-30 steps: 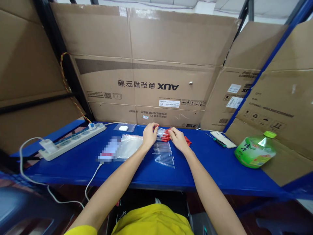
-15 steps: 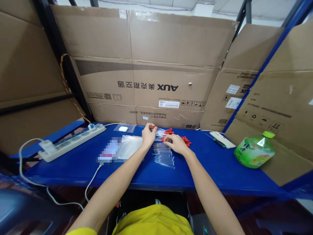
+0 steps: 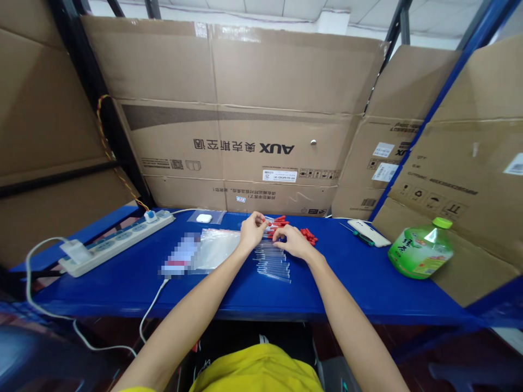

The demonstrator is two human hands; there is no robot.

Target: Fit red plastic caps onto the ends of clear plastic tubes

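My left hand is closed in a pinch at the left end of a group of red-tipped clear tubes. A bit of red shows at its fingertips; the rest of what it grips is hidden. Close on its right, my right hand has its thumb and fingers bent together over the tubes, and what lies between them is hard to see. Below both hands, several thin clear tubes without red ends lie side by side. Small red caps are heaped just beyond my right hand.
Left on the blue table are clear plastic bags, a blurred-out phone, a white case and a power strip. To the right are a screwdriver, a white flat object and a green bottle. Cardboard walls the back.
My left hand has come slightly down and right, nearer the red-tipped tubes. My right hand stays bent over the tubes in nearly the same place. The view has shifted a little.
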